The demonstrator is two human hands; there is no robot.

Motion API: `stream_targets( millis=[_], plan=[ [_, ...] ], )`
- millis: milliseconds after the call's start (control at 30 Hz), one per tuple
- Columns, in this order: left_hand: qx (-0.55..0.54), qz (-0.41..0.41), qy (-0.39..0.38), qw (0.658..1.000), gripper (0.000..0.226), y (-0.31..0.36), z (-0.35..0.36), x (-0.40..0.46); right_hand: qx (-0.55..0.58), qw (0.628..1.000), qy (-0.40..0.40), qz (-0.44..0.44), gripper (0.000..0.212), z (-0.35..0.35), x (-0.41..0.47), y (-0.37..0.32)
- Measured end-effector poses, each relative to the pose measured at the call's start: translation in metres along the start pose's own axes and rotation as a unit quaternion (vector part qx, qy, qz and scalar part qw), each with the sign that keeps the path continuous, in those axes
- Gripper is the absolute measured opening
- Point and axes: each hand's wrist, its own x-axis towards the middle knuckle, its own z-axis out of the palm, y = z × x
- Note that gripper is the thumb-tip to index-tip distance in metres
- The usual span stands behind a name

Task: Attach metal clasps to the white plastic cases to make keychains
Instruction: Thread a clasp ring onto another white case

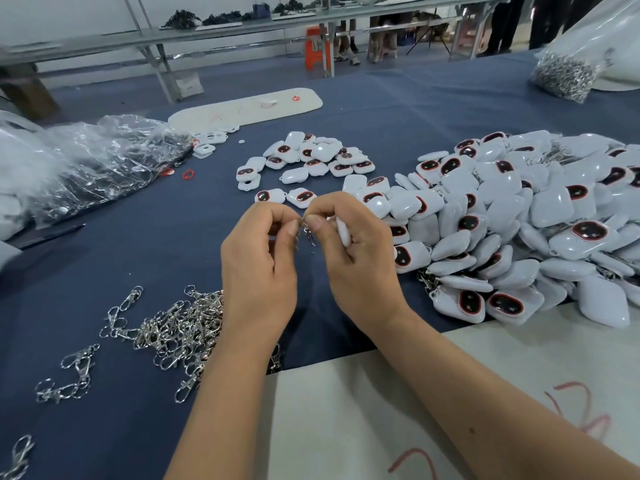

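While the left hand point(258, 268) pinches a metal clasp point(308, 232) above the blue surface point(156, 251), the right hand point(356, 258) pinches it too, curled round a white case point(343, 232). Red scrawl on the white sheet point(346, 427) is unreadable.

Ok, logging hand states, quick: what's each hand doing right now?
Left hand: pinches the metal clasp.
Right hand: pinches the same clasp, with a white plastic case tucked in its fingers.

Both forearms extended, left hand point(258, 268) and right hand point(358, 258) raised; fingers pinched together
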Motion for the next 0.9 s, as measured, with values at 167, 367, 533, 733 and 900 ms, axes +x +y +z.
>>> stream_targets(
  millis=[167,367,533,733,900],
  plan=[
    [0.010,0.000,0.004,1.000,0.012,-0.001,0.000,0.000,0.059,0.997,-0.017,0.052,0.012,0.000,-0.001,-0.002],
    [0.073,0.021,-0.022,0.997,0.015,-0.008,-0.007,0.002,0.095,0.982,-0.021,0.161,0.021,0.003,-0.001,-0.005],
    [0.100,0.026,-0.055,0.993,0.018,-0.012,-0.013,0.001,0.068,0.976,-0.058,0.200,0.031,0.002,0.001,0.002],
    [0.108,0.014,-0.078,0.991,0.020,-0.011,-0.013,0.000,0.066,0.975,0.029,0.212,0.011,0.000,0.004,0.010],
    [0.107,0.017,-0.105,0.989,0.018,-0.009,-0.011,0.001,0.043,0.976,0.055,0.204,0.006,0.002,0.005,0.006]
  ],
)
